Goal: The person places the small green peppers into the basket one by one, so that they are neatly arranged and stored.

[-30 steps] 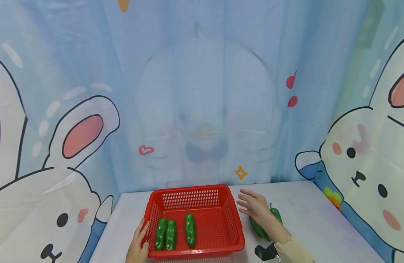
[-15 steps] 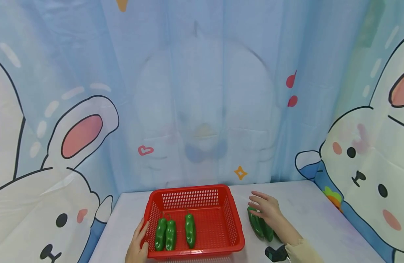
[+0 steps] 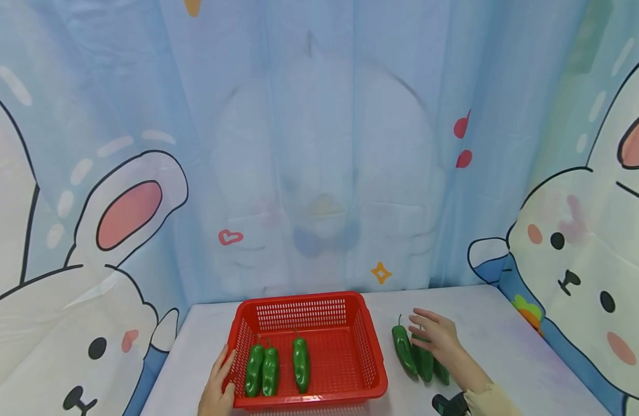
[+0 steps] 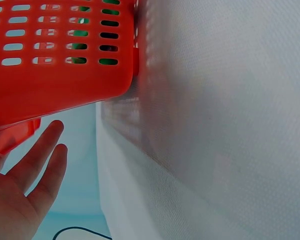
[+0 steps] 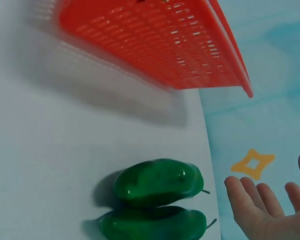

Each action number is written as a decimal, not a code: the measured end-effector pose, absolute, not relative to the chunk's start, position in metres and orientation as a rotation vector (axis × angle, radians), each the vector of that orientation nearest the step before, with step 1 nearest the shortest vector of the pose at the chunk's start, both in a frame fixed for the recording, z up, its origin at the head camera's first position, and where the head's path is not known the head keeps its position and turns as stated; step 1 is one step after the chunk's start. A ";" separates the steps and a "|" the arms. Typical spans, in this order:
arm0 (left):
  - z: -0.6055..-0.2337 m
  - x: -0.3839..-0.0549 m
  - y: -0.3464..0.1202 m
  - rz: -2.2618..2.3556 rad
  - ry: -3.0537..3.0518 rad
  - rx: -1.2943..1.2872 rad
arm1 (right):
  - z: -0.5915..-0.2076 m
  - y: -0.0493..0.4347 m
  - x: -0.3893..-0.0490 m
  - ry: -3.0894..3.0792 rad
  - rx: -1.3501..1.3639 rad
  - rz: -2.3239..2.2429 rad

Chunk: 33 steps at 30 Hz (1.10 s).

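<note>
My left hand [image 3: 217, 382] touches the left side of a red plastic basket [image 3: 345, 398], its visible fingers fairly straight; in the left wrist view the fingers [image 4: 47, 172] extend beside the basket wall [image 4: 50, 90]. Three green peppers lie inside: two together at the left [image 3: 254, 370] and one nearer the middle [image 3: 301, 365]. My right hand [image 3: 438, 335] hovers right of the basket with fingers spread, holding nothing. Below it more green peppers [image 3: 404, 349] lie side by side on the table, partly covered by the hand. Two of them [image 5: 157, 182] show in the right wrist view, apart from the fingers.
The white tabletop [image 3: 506, 346] ends at a blue curtain [image 3: 319, 144] printed with rabbits. A dark strap [image 3: 449, 404] sits at my right wrist, beside a pale sleeve [image 3: 491, 401].
My right hand has moved right, away from the basket's edge, uncovering more of the peppers on the table. The left hand and the basket have stayed in place.
</note>
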<state>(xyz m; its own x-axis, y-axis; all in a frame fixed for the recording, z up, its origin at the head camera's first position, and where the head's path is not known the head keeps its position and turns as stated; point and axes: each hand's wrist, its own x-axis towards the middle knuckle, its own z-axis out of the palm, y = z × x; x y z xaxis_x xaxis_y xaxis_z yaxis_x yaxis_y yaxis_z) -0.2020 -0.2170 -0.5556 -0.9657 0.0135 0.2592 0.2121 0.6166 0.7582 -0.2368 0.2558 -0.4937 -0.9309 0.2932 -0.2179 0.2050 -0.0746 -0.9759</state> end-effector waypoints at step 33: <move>-0.554 -0.202 -0.216 -1.289 -2.630 -0.146 | -0.534 0.302 -0.240 -2.283 -0.760 1.636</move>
